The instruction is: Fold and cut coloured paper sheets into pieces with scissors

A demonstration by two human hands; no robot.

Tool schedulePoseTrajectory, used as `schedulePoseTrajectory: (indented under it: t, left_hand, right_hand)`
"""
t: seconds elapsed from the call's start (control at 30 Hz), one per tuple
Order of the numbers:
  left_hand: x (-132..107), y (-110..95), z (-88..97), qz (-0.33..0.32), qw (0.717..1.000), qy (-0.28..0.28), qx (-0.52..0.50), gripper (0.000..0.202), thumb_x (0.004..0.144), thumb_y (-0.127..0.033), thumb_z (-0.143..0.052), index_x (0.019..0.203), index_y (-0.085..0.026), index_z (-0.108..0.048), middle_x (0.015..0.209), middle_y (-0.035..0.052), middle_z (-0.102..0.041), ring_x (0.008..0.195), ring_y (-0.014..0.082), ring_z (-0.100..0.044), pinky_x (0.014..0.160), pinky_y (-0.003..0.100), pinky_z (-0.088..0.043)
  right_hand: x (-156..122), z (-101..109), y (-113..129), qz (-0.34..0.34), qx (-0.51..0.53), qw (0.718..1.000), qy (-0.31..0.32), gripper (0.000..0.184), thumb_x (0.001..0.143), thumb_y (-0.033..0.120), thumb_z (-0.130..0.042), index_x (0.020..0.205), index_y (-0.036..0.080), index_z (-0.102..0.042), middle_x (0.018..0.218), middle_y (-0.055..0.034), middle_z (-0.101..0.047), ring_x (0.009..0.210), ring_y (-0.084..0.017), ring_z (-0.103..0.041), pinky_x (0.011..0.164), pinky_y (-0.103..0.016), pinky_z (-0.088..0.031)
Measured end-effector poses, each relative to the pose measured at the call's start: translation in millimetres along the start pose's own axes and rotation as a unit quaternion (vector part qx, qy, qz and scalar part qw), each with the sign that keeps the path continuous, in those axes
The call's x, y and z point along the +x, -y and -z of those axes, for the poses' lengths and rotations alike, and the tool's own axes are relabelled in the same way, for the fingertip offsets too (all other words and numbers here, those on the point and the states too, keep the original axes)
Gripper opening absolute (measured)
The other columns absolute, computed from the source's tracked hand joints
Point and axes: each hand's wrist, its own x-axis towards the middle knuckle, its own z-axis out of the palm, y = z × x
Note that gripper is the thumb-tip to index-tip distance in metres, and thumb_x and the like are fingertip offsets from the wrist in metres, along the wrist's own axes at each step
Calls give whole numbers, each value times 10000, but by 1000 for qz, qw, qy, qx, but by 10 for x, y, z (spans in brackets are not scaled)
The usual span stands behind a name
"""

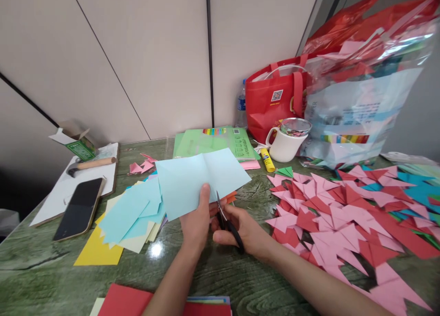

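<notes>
A light blue sheet of paper [185, 183] with a crease down its middle is held up over the table. My left hand [197, 219] pinches its lower edge, thumb on top near the crease. In my right hand [244, 226] is a pair of black-handled scissors [232, 229], fingers wrapped around the handles. The blades point up at the lower edge of the sheet, close to the crease; I cannot tell whether they have cut into it. Left of the sheet lies a loose pile of pale blue and cream paper pieces [127, 215], over a yellow sheet [99, 252].
Folded pink and red paper pieces [330, 215] cover the table's right side. Behind stand a white mug [287, 146], glue stick [267, 160], red bag [271, 105] and clear plastic bag [357, 109]. A phone [80, 208] and hammer [92, 164] lie left; red paper [127, 300] lies in front.
</notes>
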Motion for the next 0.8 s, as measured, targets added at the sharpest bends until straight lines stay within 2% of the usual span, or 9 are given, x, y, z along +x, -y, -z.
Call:
schedulePoseTrajectory:
  t: [0.23, 0.6, 0.8]
  left_hand:
    - [-11, -24, 6, -6, 1000, -3, 25, 504, 609, -507, -616, 921, -111, -612, 625, 104, -661, 579, 236, -633, 509, 348, -496]
    - [-43, -59, 1, -10, 1000, 0, 11, 501, 619, -490, -618, 951, -115, -596, 656, 98, -666, 588, 237, -641, 530, 354, -509]
    - [-41, -52, 1, -9, 999, -6, 36, 484, 629, -495, -605, 930, -115, -601, 652, 103, -668, 580, 230, -637, 480, 327, -498]
  right_hand:
    - [6, -2, -10, 10, -21, 1000, -6, 356, 544, 335, -753, 759, 166, -525, 656, 35, -478, 580, -101, -423, 530, -217, -350]
    - [-3, -15, 4, 19, -34, 999, -3, 350, 573, 313, -741, 819, 162, -542, 646, 44, -464, 567, -94, -404, 524, -214, -327]
    - [5, -36, 35, 29, -61, 998, -19, 314, 592, 341, -723, 762, 155, -537, 620, 42, -449, 558, -95, -390, 517, -217, -317]
